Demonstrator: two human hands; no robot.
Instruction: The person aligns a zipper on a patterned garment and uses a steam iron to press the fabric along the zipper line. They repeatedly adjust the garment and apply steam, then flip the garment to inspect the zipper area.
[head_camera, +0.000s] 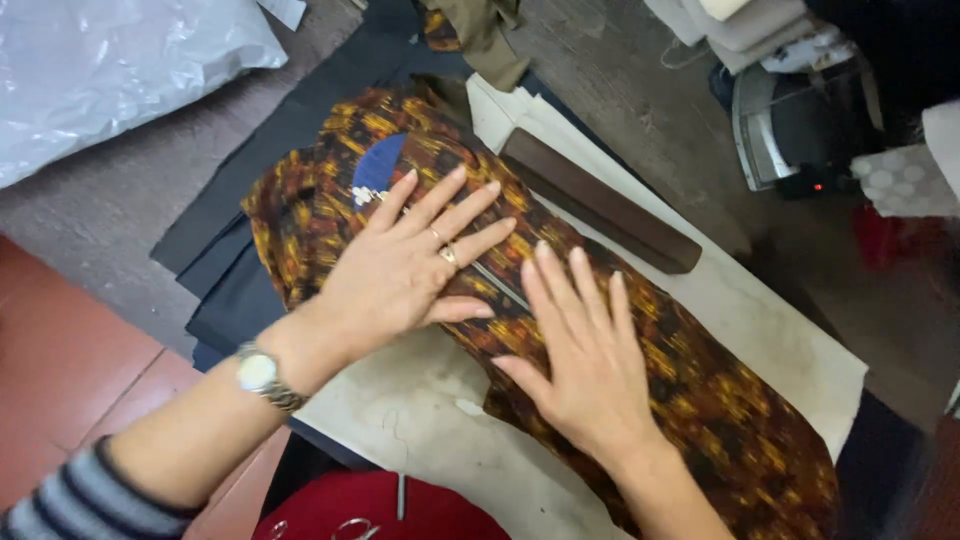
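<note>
We are pressing both flat, open palms, left hand (405, 265) and right hand (580, 350), side by side on the patterned orange-brown garment (690, 400), its long axis running diagonally beneath them, gripping nothing.

Matt woven patterned cloth (700, 400), smooth dark wooden block (600, 200), glossy crinkled plastic sheet (110, 70), shiny metal wristwatch (262, 376).
</note>
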